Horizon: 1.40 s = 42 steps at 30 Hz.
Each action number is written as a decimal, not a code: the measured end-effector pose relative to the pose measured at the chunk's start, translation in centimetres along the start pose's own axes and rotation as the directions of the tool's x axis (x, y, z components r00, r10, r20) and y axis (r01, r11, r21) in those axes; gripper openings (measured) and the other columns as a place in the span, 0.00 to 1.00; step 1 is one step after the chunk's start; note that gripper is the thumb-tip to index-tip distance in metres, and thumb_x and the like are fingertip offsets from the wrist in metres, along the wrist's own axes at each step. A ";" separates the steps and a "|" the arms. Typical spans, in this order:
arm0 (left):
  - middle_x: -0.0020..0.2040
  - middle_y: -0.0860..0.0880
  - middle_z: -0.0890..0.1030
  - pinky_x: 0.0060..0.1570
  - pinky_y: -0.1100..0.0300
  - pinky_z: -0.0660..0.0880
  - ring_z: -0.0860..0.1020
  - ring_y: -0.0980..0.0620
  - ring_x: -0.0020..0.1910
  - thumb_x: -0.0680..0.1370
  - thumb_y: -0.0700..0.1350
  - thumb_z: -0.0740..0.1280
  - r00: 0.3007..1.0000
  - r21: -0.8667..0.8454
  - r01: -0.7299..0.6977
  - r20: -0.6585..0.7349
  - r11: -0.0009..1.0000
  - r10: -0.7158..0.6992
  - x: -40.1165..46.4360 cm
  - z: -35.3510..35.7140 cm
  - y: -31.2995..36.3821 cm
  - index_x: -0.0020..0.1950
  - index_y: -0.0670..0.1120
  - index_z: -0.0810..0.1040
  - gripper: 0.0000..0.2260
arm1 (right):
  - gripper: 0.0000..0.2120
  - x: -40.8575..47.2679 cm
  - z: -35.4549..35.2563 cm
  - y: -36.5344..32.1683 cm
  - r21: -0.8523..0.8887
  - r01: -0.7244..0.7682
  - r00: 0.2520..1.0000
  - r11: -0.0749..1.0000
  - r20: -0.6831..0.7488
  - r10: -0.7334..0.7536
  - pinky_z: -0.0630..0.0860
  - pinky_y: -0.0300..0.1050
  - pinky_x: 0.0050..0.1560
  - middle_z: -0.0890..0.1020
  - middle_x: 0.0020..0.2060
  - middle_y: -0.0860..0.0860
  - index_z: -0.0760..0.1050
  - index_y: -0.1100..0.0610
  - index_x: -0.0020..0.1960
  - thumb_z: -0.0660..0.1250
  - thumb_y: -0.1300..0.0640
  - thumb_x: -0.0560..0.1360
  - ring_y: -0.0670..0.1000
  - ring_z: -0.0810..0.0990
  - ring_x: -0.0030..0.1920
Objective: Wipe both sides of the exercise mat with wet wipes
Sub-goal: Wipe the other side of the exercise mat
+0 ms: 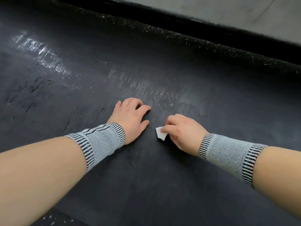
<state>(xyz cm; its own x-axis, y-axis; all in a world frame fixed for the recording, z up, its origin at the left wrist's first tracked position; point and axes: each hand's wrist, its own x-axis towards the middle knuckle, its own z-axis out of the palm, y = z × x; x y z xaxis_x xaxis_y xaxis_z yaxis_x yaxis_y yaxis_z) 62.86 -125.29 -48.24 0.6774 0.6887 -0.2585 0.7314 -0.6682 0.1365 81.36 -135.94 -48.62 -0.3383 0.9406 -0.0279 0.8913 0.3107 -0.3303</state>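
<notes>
Your exercise mat [162, 176] fills nearly the whole view: a dark charcoal sheet, matte, with a fine wavy ribbed texture pressed into its surface. Patches of that ribbing glisten pale and wet, one streak at upper left and a broader one just beyond your hands. Scattered dark scuff marks sit at the left side.

Past the mat's far edge runs a strip of black flooring [179, 35] flecked with small white specks, and behind it a black band meets a smooth grey wall [244, 12] at the upper right. The same speckled surface shows at the bottom left corner.

Both your bare forearms reach in from the bottom edges. Each wrist wears a knitted grey wrist sleeve with black-and-white striped cuffs, the left wrist sleeve [101, 144] and the right wrist sleeve [228, 154] alike in weave.

Your left hand [130, 118] rests on the mat palm down, fingers bent with their tips and the thumb touching the surface, holding nothing.

Your right hand [182, 128] lies just beside it, fingers curled over and gripping a small folded white wet wipe [160, 133]. Only a soft angular corner of the wipe pokes out from under the fingers, lying against the mat between your two hands.
</notes>
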 end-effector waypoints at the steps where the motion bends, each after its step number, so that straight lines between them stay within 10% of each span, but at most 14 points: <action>1: 0.73 0.50 0.61 0.74 0.42 0.55 0.56 0.49 0.75 0.80 0.58 0.60 1.000 0.000 0.013 0.008 1.000 -0.013 0.4 -0.1 -0.1 0.77 0.55 0.61 0.25 | 0.10 0.5 -0.3 0.6 -0.015 0.000 1.000 1.000 0.002 0.000 0.70 0.41 0.29 0.78 0.37 0.53 0.81 0.56 0.41 0.74 0.67 0.62 0.56 0.76 0.33; 7: 0.80 0.50 0.39 0.75 0.38 0.51 0.39 0.46 0.79 0.78 0.65 0.59 0.987 0.035 0.072 0.140 0.997 -0.076 4.3 -1.8 -0.2 0.80 0.56 0.45 0.36 | 0.14 6.1 -2.7 5.5 -0.105 -0.335 0.942 0.936 -0.060 0.331 0.70 0.46 0.51 0.74 0.56 0.52 0.77 0.51 0.61 0.59 0.58 0.78 0.56 0.73 0.57; 15: 0.80 0.50 0.37 0.70 0.32 0.59 0.40 0.41 0.79 0.70 0.71 0.65 0.933 0.090 0.139 0.321 0.986 -0.161 10.3 -4.7 -1.1 0.79 0.61 0.39 0.47 | 0.10 3.8 -1.9 5.1 -0.020 -0.184 0.981 0.983 -0.075 0.182 0.75 0.48 0.31 0.78 0.37 0.54 0.82 0.56 0.43 0.72 0.68 0.65 0.59 0.77 0.35; 21: 0.80 0.43 0.37 0.73 0.37 0.60 0.41 0.33 0.77 0.71 0.70 0.66 0.887 0.159 0.115 0.427 0.980 -0.174 11.9 -5.2 0.0 0.80 0.56 0.37 0.50 | 0.14 8.5 -3.9 10.6 -0.042 -0.446 0.886 0.894 -0.160 0.434 0.71 0.47 0.51 0.76 0.54 0.53 0.79 0.53 0.59 0.61 0.60 0.77 0.57 0.74 0.55; 33: 0.77 0.46 0.30 0.67 0.28 0.58 0.33 0.36 0.76 0.74 0.63 0.70 0.840 0.008 0.197 0.514 0.980 -0.173 11.6 -5.8 0.2 0.79 0.56 0.37 0.48 | 0.13 7.0 -4.7 7.2 -0.037 -0.491 0.864 0.871 0.104 0.492 0.70 0.45 0.52 0.73 0.55 0.52 0.74 0.56 0.61 0.57 0.59 0.79 0.55 0.73 0.55; 42: 0.77 0.47 0.29 0.68 0.29 0.57 0.32 0.38 0.76 0.74 0.63 0.69 0.842 0.026 0.210 0.503 0.977 -0.195 11.7 -5.4 0.2 0.79 0.57 0.37 0.48 | 0.12 13.3 -6.4 17.2 -0.022 -0.579 0.796 0.815 -0.231 0.559 0.71 0.47 0.49 0.76 0.51 0.58 0.79 0.57 0.56 0.62 0.60 0.76 0.62 0.76 0.52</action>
<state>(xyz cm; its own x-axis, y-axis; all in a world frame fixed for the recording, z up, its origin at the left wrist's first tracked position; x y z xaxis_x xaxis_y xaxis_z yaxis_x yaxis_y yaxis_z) 71.41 -115.84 -46.06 0.3886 0.5685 -0.7251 0.8551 -0.5157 0.0539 94.12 -117.22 -48.65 0.2989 0.9542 0.0106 0.9289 -0.2884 -0.2322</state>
